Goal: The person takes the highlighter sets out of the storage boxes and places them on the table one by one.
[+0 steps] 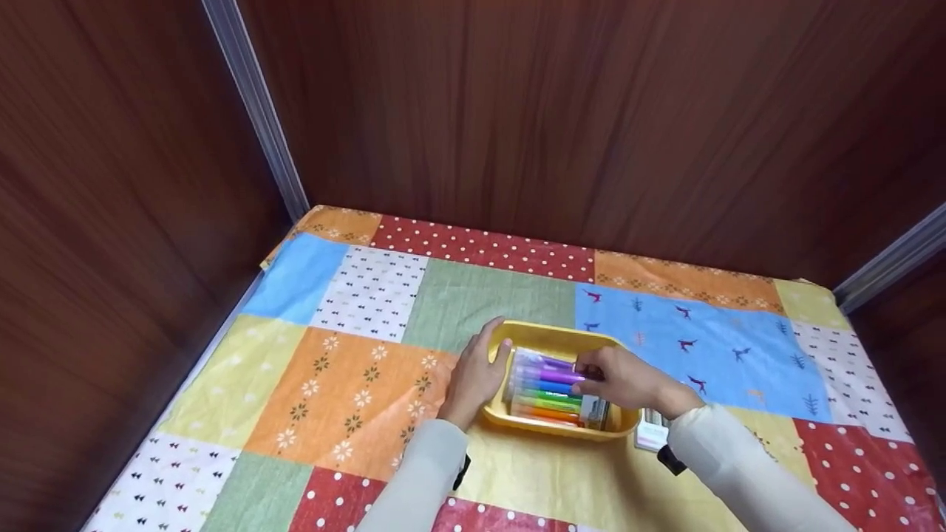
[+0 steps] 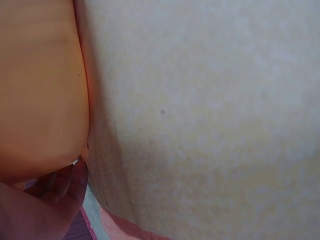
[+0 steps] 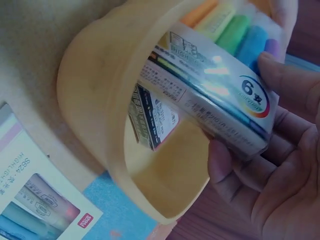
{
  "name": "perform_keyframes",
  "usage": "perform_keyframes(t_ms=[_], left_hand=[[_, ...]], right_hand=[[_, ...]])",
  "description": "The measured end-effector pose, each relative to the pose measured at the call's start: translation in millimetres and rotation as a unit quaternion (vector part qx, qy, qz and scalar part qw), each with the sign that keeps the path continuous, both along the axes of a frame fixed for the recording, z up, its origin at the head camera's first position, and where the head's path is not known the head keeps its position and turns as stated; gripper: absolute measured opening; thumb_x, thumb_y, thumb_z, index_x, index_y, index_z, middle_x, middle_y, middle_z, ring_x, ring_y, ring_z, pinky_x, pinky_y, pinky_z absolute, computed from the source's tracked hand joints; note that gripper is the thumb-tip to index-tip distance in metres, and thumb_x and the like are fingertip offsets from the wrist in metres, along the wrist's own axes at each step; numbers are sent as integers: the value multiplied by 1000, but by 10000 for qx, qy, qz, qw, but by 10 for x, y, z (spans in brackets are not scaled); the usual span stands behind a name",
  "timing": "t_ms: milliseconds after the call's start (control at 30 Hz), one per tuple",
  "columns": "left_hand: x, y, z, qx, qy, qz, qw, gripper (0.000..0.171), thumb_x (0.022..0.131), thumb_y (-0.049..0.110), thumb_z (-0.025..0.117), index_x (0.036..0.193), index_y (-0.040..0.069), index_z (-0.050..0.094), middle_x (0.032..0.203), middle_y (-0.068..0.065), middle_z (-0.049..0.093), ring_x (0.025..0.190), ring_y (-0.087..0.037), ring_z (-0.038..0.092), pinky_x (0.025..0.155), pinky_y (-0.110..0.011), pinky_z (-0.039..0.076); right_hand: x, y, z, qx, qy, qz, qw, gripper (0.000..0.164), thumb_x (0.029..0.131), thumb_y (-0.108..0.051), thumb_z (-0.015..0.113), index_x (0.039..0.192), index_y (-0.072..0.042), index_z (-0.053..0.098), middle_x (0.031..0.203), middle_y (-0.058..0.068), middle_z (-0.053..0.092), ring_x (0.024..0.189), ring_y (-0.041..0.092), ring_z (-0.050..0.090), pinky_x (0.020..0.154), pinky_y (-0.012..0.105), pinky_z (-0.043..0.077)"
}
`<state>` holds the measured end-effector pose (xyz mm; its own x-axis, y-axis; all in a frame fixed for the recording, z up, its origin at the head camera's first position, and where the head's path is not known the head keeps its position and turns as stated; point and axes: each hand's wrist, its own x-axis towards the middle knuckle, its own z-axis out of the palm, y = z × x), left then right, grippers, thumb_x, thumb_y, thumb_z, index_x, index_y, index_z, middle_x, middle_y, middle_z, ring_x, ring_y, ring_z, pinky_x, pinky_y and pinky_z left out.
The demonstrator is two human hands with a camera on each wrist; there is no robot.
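Observation:
A yellow plastic basket (image 1: 550, 431) sits on the patchwork cloth. My left hand (image 1: 475, 375) holds its left end, thumb over the rim and fingers outside; the left wrist view shows those fingers (image 2: 70, 195) against the basket's outer wall. Inside lies a clear pack of highlighters (image 1: 545, 389) in purple, blue, green and orange. My right hand (image 1: 622, 375) grips the pack's right end. In the right wrist view the highlighter pack (image 3: 210, 95) is tilted at the basket opening, between thumb and fingers. Under it, a small dark-and-white printed box (image 3: 155, 120) rests in the basket.
A white box of highlighters (image 1: 651, 436) lies on the cloth just right of the basket, close to my right wrist. The patchwork cloth (image 1: 355, 399) covers the table. Dark wood panels (image 1: 517, 125) stand behind it and at both sides.

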<state>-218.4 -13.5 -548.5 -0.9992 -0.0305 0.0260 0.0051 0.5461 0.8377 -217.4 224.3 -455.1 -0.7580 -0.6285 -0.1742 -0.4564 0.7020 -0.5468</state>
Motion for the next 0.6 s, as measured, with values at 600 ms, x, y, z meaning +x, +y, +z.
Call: perform_keyframes(t_ms=[600], left_hand=[[-1,2,4,-128,129,17,9998,50,103,41,52,151,41,39,141,-8,59,124,-35,62,92,-57,53]], right_hand=[[28,201,188,-25,81,-320,9995,13,96,-28,69,92,-16,69,76,-4,61,64,7,48,57,22,42]])
